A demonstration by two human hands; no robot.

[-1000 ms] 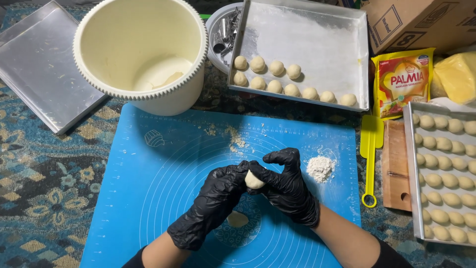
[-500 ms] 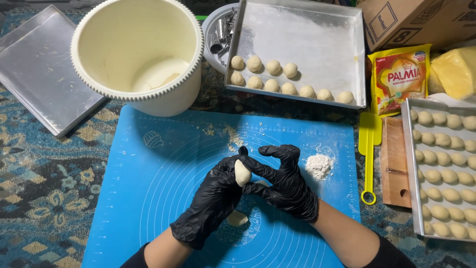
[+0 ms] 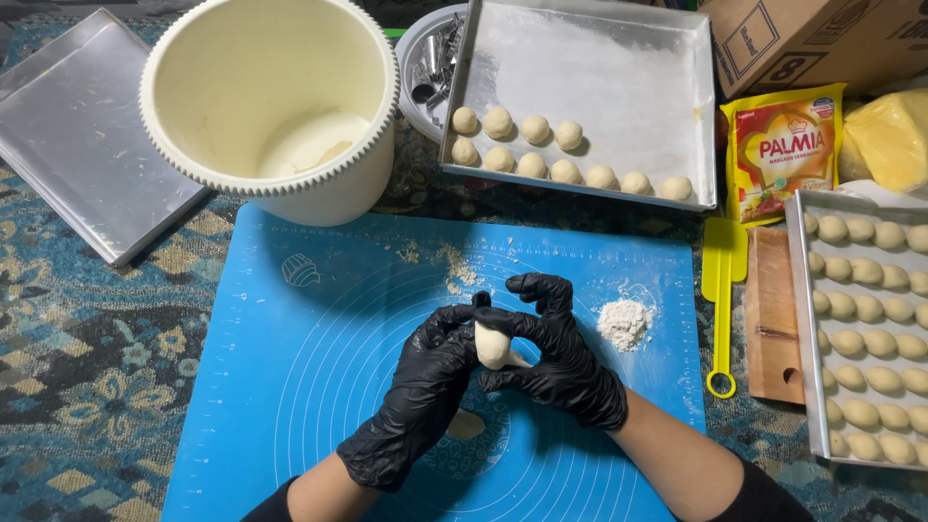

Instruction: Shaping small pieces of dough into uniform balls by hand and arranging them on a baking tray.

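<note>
Dough piece [image 3: 496, 345], pale and elongated, sits pinched between both gloved hands above the middle of the blue mat [image 3: 290, 387]: the left hand [image 3: 425, 387] cups it from the side, the right hand [image 3: 551, 353] curls fingers around it. It looks soft, light and easily dented (best held loosely at its thicker end). A flour heap [image 3: 623, 322] lies just beside the right hand; the mat's left half offers open room, while the bucket [image 3: 275, 106] and trays [image 3: 599, 97] crowd the worktop's far edge.

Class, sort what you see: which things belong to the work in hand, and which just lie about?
In use: left hand and right hand in black gloves, pale dough piece, blue silicone mat, small flour heap.

Lying about: yellow plastic scraper, brown cardboard box, empty flat metal tray.
</note>
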